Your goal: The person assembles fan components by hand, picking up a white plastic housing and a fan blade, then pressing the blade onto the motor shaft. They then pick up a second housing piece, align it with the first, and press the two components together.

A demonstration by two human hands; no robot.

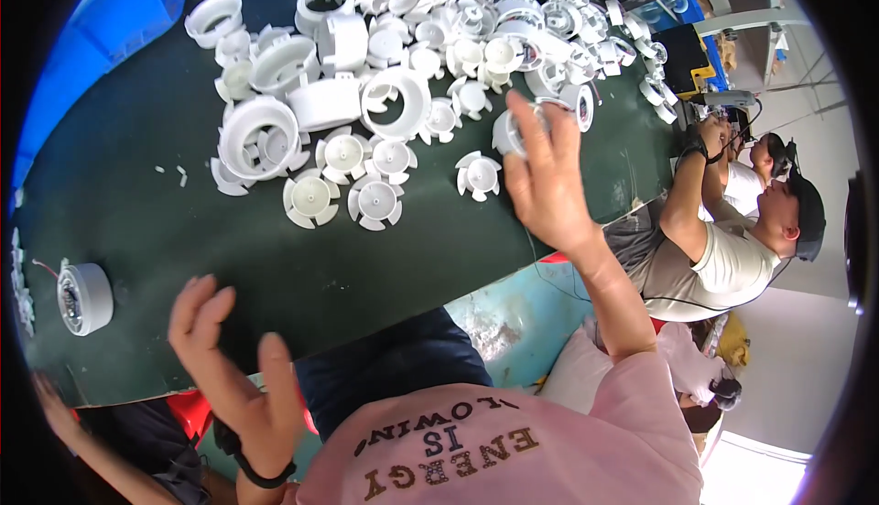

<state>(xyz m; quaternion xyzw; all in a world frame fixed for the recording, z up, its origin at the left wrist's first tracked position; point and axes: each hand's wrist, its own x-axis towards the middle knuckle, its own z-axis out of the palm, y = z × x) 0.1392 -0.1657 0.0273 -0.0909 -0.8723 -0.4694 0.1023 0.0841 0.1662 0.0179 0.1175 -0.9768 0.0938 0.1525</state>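
My right hand (554,180) is over a white round housing (506,135), its fingers and thumb around it and partly hiding it. Just beside these fingers stands another white housing (582,108) with a dark inside. My left hand (233,368) is raised at the near edge of the table, fingers and thumb apart, holding nothing and slightly blurred. To its left, a white round housing (85,299) with a thin wire lies on its side. A white fan wheel (478,175) lies left of my right hand, and several more fan wheels (374,201) lie farther left.
A large heap of white rings and fan wheels (403,33) covers the far side of the dark green table (275,249). Blue bins (128,10) border the far left. On the right, people (732,249) sit along the table. Another person's arm (92,450) shows at lower left.
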